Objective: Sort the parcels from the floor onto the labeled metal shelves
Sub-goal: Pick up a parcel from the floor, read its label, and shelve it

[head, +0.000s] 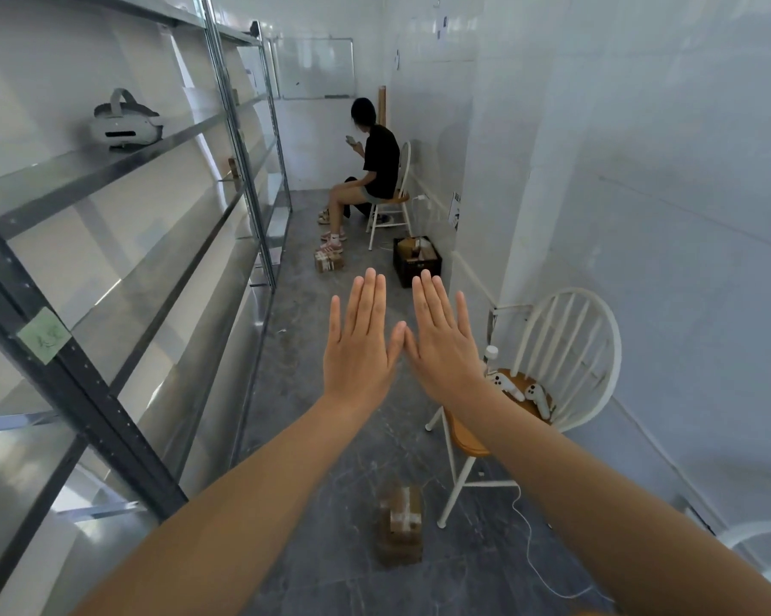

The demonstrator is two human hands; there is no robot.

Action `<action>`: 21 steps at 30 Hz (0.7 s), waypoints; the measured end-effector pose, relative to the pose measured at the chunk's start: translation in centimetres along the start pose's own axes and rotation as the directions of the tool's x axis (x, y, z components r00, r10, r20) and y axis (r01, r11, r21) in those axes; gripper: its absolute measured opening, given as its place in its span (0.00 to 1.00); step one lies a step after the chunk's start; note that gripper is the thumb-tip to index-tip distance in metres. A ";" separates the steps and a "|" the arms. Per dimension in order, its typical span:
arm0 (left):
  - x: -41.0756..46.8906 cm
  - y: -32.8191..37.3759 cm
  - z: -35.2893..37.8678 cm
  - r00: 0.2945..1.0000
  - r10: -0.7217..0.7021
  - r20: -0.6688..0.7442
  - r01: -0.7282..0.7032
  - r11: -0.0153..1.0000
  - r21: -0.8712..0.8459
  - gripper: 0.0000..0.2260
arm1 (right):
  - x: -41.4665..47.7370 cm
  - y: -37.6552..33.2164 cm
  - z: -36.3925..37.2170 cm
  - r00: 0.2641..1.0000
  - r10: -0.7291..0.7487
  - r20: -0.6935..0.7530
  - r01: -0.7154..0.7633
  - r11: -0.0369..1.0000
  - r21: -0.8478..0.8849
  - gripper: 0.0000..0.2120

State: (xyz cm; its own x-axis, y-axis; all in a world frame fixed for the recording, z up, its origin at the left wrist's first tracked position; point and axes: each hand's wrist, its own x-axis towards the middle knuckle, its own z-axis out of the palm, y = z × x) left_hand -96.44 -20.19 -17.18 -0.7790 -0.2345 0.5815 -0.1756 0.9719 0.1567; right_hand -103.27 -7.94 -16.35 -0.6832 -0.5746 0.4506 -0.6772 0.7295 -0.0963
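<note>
Brown taped parcel is sitting on the grey floor right below my arms, untouched. My left hand and right hand are stretched out flat, fingers straight, thumbs touching, holding nothing at all. Risk-wise: when I bend for it, the white cable trailing nearby and the chair are close enough to snag or bump, and the controllers on the seat could roll off. Another parcel lies by the seated person, tight spot. Also the green label on the metal shelves looks scrawly, so misfiling seems easy.
</note>
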 end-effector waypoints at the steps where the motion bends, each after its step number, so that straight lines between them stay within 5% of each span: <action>1: 0.4 -0.7 0.2 1.000 0.002 0.000 -0.002 1.000 0.000 0.29 | 0.6 -0.2 0.3 1.000 0.005 -0.003 -0.005 1.000 0.001 0.34; 21: 5.4 -6.9 4.7 0.997 0.056 0.043 -0.055 0.998 -0.038 0.29 | 6.7 -2.0 5.8 0.996 0.092 0.007 -0.092 0.995 -0.024 0.33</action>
State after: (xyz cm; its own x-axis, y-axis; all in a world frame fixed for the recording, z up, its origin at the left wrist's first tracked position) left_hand -102.28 -28.07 -18.83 -0.8126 -0.1783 0.5548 -0.1097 0.9818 0.1547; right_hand -108.08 -15.45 -18.26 -0.7443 -0.5075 0.4340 -0.6049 0.7878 -0.1160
